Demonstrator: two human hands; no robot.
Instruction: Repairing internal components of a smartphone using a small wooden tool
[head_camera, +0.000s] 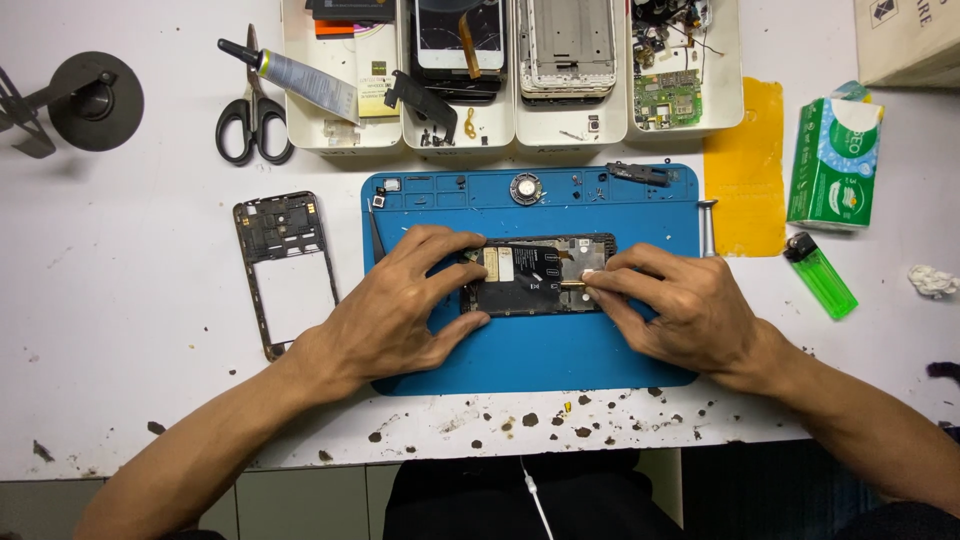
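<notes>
The white surface (130, 330) carries a blue mat (540, 350), and the opened phone (535, 276) lies at its centre. The left hand (400, 310) spreads over the phone's left end, fingers curled, pinning it. The right hand (680, 310) pinches a small brass-coloured part (573, 285) against the board. Doing this well likely means a flat phone and light, steady fingertip pressure.

1. The left hand (400, 305) is gripping the left end of the opened phone (535, 275) lying on the blue mat (540, 350).
2. The right hand (680, 310) is pinching a small brass-coloured part (574, 285) at the phone's right end.
</notes>
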